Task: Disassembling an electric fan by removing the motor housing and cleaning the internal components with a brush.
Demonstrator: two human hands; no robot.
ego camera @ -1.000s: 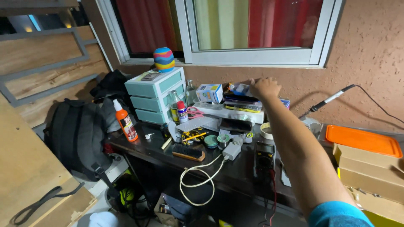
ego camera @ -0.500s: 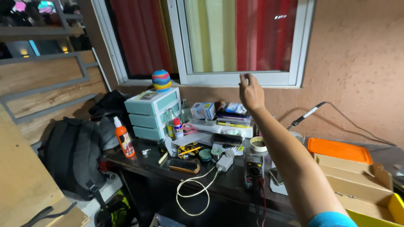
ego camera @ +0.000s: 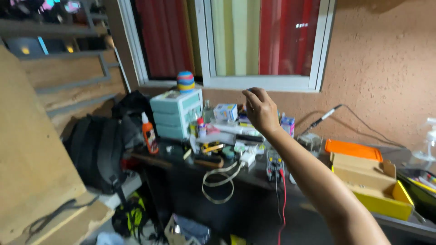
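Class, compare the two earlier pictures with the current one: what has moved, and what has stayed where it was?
The right hand has lifted off the clutter at the back of the table and now hangs in the air before the window sill, fingers curled, holding nothing visible. The left hand is out of view. The drawer unit, orange bottle and backpack have not moved.

Dim indoor scene, warm orange cast. Light seems to fall from above at about 1 o'clock; wall brightest there. Small glare spot on the window at 12. Deep shadow under the desk at 6. Right hand and forearm slightly motion-blurred. Edges at 9 and 3 soft, mildly stretched.
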